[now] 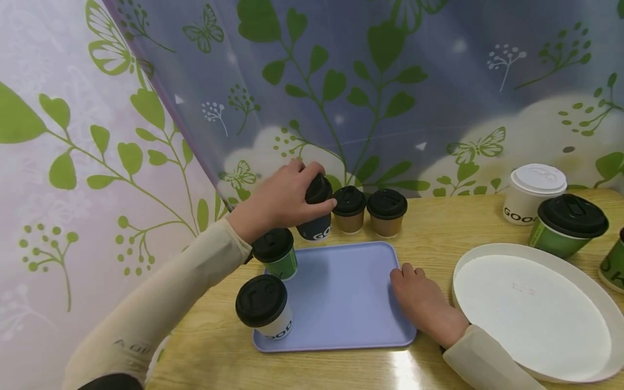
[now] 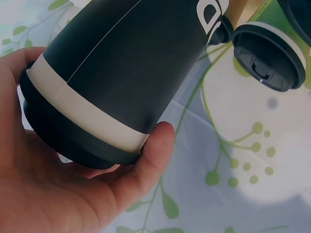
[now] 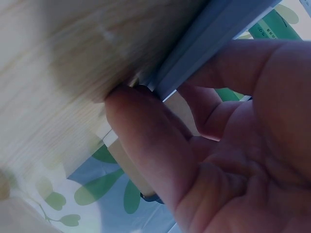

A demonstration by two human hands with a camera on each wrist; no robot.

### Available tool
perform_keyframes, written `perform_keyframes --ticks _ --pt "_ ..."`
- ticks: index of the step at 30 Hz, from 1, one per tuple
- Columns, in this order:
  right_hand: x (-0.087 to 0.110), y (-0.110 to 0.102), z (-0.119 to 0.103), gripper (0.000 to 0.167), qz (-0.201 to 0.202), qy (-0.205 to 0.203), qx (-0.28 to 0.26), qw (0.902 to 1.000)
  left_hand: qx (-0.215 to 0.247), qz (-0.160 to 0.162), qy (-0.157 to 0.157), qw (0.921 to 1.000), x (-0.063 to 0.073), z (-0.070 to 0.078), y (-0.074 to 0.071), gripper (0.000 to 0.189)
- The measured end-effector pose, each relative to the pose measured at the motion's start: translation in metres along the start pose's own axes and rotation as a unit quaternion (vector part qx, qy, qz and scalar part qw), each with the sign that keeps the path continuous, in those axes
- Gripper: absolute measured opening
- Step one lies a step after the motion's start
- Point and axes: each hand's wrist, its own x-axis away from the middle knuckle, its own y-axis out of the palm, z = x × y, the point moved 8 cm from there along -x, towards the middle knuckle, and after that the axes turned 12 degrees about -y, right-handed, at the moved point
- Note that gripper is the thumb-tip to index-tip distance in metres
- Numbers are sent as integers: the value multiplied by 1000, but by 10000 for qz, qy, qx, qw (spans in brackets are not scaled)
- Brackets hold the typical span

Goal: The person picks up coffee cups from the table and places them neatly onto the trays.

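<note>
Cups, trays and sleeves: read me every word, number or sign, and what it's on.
"GO": dark cup in the left hand.
"OOD": near white cup, on the lavender tray.
"GOO": far white cup, right side.
Too blurred: left sleeve lettering, red mark on the round tray.
Too small or cut off: print on the green cups.

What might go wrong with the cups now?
The left hand grips the dark cup around its black lid, so the lid might pop off. The nearer brown cup is right beside it and could get bumped. The right hand is holding the tray by its edge; a tug might wobble the green cup there.
</note>
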Motion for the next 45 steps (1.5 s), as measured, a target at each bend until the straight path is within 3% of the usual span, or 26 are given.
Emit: perform_keyframes --ticks 7,19,45 --pt "0 0 0 4 89 -52 9 9999 -89 -244 -35 9997 -5 -1 17 70" --pt "0 2 1 4 39 -2 37 10000 -162 -467 20 9988 -8 2 31 72" --pt "0 0 1 7 306 -106 59 9995 -189 -893 -106 9958 -6 -2 50 74"
